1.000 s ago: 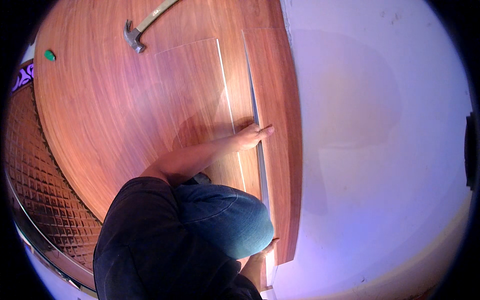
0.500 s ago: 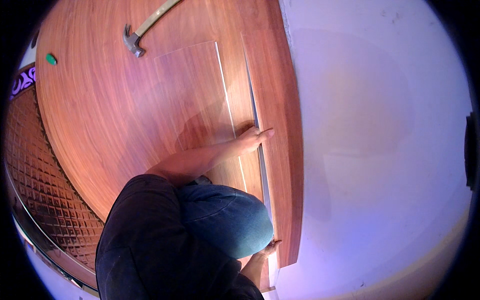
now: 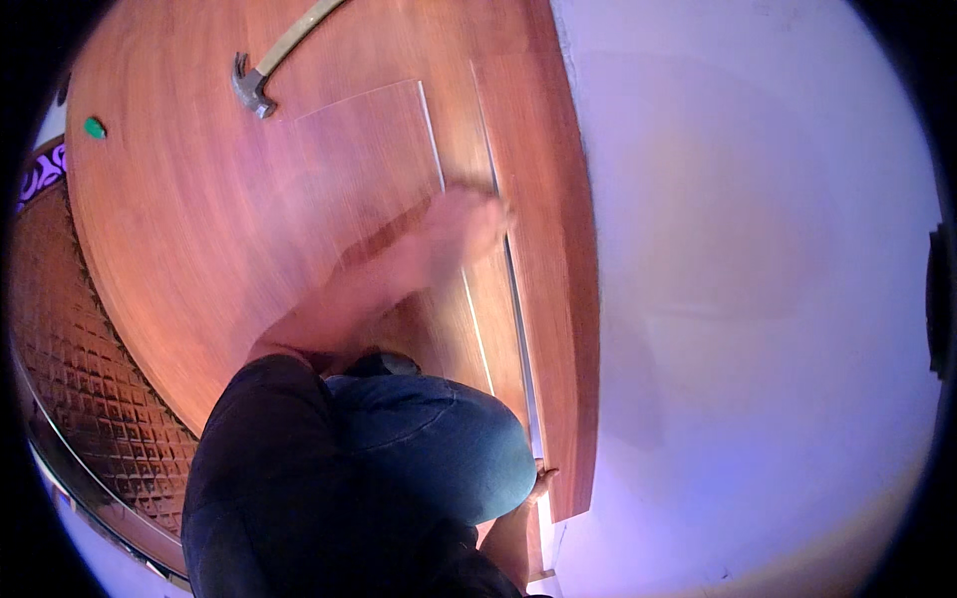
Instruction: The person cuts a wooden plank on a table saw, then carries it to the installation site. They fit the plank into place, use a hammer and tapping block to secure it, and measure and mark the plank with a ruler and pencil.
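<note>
A reddish wood-look plank (image 3: pixel 560 339) lies along the white wall, with a narrow gap on its left side. My left hand (image 3: pixel 469 224) is smeared by motion over the upper part of that gap, near the plank's edge, so its fingers cannot be made out. Low in the view, partly hidden behind my knee, my right hand (image 3: pixel 538 481) grips the plank's lower left edge. A second board (image 3: pixel 349 149) with a pale edge rests on the wooden floor to the left of the gap.
A claw hammer (image 3: pixel 257 85) lies at the upper left, and a small green object (image 3: pixel 95 128) is near the left side. The white wall (image 3: pixel 738 379) fills the right. A dark patterned panel (image 3: pixel 90 359) borders the floor on the left. My bent knee (image 3: pixel 449 448) occupies the lower middle.
My left hand has left its grip on the plank's edge and moved upward and slightly left along the gap. My right hand stays at the lower edge, shifted slightly up in view.
</note>
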